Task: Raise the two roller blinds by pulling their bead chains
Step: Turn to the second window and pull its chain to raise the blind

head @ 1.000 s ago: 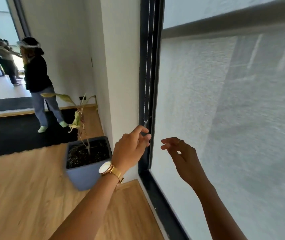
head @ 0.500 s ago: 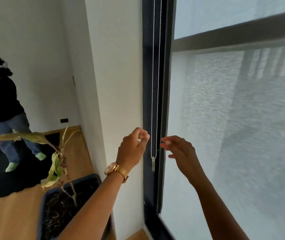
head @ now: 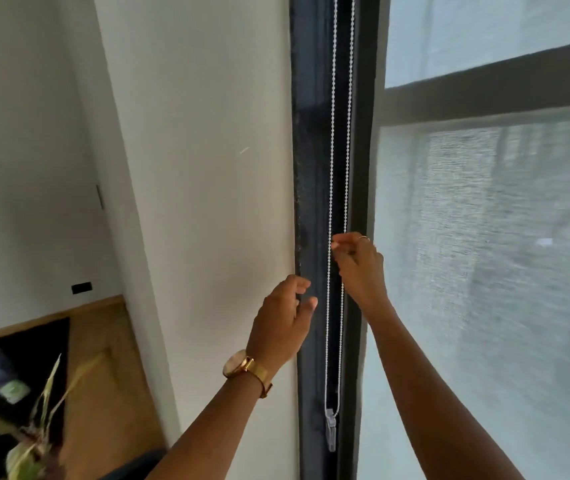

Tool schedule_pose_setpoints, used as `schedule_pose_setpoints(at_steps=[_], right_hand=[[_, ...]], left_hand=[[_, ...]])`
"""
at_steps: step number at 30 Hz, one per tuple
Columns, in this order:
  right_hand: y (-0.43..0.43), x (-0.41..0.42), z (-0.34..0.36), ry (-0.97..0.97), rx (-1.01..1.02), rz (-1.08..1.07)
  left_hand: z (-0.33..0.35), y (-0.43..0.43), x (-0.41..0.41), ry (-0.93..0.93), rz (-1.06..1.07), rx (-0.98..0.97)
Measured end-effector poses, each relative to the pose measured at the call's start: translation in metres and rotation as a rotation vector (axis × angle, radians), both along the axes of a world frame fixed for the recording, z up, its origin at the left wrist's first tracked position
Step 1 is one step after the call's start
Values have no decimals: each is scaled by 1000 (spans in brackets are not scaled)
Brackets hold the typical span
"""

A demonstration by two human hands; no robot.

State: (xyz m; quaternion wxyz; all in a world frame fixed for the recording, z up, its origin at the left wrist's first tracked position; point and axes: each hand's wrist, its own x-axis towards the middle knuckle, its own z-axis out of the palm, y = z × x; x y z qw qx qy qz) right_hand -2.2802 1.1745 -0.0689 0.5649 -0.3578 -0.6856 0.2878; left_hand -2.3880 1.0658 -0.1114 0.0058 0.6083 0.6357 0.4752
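Beside one blind [head: 484,271], two hands, right hand [head: 359,265] pinching chain [head: 345,133]

The wooden floor [head: 103,393] is visible at the lower left, beside the white wall. A black mat [head: 34,344] lies on it farther left. A plant pot [head: 131,467] with pale leaves stands on it at the near bottom edge.

Daylight through roller blind [head: 484,271] at right; soft shadows; edges blurred, wide-angle bowed.
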Motion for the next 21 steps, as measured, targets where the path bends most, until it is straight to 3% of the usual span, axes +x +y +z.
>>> schedule_pose_setpoints(at_steps=[4,8,15,18,21], right_hand=[[35,-28,29,-50,137,-161],[51,-38,55,-15,105,-95],[21,-11,96,150,-122,244],[-3,-8,146,173,-77,343],[-25,-13,202,153,77,278]], left_hand=[[-19,23,-9,165,-31,-56],[-29,35,-17,189,-72,-81],[-16,50,-8,-181,-241,58],[11,52,-4,-356,-306,147],[52,50,-1,-463,-334,243]])
